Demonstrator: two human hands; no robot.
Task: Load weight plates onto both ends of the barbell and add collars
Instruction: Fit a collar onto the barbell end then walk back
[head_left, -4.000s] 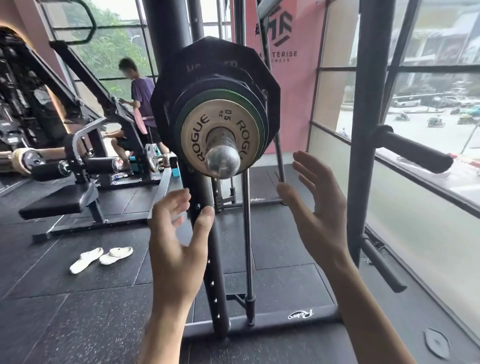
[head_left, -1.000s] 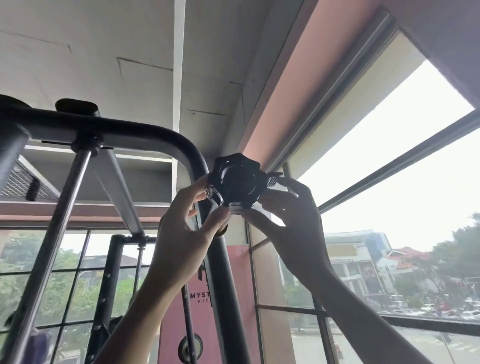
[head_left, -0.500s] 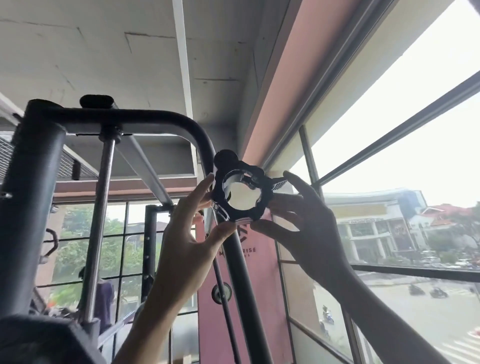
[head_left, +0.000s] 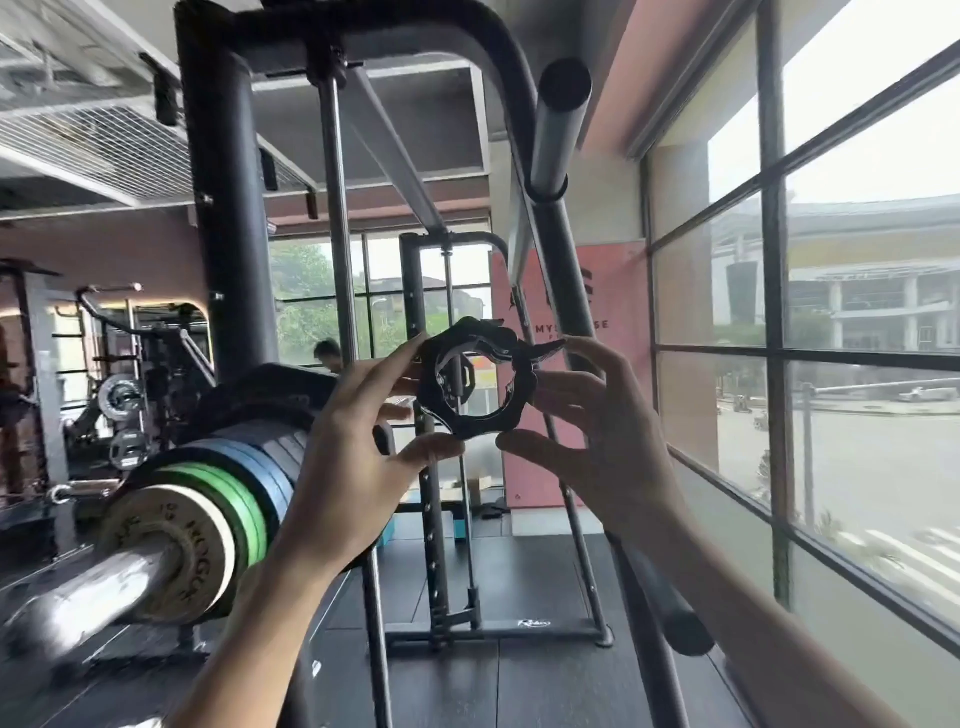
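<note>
I pinched the collar between left hand and right hand, bore clear, for fitting the barbell lower-left.

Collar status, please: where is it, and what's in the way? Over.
The collar pinched between left hand and right hand, midair. Not yet on the barbell sleeve. Sleeve end bare past the plates.
</note>
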